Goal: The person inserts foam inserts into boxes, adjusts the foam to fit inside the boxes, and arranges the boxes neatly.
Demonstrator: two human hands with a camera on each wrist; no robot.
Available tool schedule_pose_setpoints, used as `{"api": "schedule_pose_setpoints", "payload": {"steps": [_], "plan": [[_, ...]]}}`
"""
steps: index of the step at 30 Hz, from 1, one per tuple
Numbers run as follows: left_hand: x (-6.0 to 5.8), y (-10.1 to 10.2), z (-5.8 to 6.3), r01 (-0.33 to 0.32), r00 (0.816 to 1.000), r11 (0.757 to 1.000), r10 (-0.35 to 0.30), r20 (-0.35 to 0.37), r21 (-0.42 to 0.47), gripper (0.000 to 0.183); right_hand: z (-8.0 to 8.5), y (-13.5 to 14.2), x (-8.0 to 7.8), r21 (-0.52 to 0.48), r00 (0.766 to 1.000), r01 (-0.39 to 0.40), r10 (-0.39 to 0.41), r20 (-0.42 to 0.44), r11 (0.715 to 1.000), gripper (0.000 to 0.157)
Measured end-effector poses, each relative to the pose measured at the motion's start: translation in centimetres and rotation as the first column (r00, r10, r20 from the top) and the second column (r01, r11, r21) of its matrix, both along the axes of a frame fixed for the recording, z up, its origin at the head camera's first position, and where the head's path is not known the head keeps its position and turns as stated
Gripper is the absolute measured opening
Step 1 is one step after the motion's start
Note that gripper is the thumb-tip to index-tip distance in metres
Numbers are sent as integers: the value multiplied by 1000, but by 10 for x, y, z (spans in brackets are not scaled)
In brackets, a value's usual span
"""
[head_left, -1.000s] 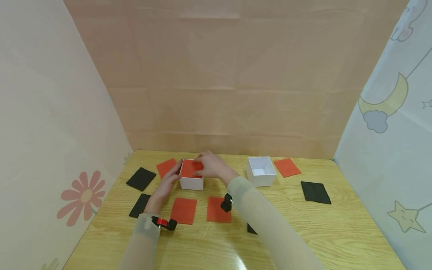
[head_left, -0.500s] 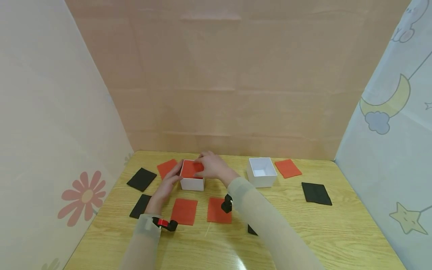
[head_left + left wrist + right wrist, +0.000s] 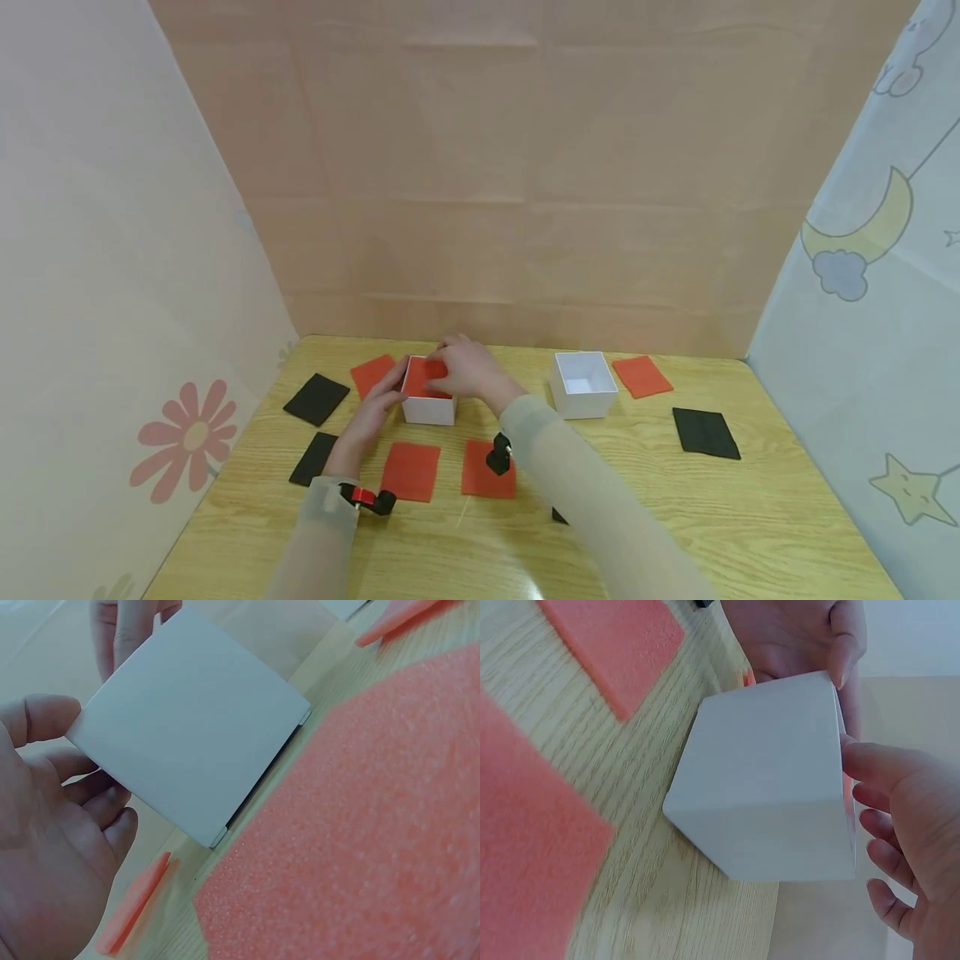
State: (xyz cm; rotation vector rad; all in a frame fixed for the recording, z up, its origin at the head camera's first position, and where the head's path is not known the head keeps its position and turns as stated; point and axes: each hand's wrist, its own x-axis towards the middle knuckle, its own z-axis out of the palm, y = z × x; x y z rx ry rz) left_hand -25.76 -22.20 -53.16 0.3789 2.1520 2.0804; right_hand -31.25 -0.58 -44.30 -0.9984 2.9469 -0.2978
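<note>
A white open-topped box point(image 3: 429, 410) stands at the back left with a red foam square point(image 3: 420, 379) inside its opening. My left hand point(image 3: 367, 421) holds the box's left side, thumb at the near top corner and fingers along the wall, as the left wrist view also shows. From the right, my right hand point(image 3: 472, 371) reaches over the rim, its thumb and bent fingertips on the red square. In the right wrist view the box wall point(image 3: 757, 757) hides most of the red square.
A second white box point(image 3: 585, 400) stands to the right, nothing visible in it. Red squares point(image 3: 410, 472) point(image 3: 480, 479) lie in front, others at back left point(image 3: 369, 373) and right point(image 3: 642, 377). Black squares point(image 3: 317, 398) point(image 3: 311, 460) point(image 3: 705, 433) lie at both sides; another point(image 3: 558, 517) is mostly under the right forearm.
My right hand has shifted slightly left over the box, and the red foam square sits a little deeper below the rim. My left hand stays against the box.
</note>
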Motion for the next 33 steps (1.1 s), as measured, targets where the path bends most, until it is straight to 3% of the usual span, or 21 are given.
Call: {"api": "schedule_pose_setpoints", "payload": {"steps": [16,33], "plan": [[3,1,2,-7,999,1000,7,31,5,68,-2,-16,1,44,998,41,-39,-58,998,46],[2,1,3,-16,1000,1000,16,-3,-4,69,-3,-12,2,91,996,2,5,-84,996,46]]}}
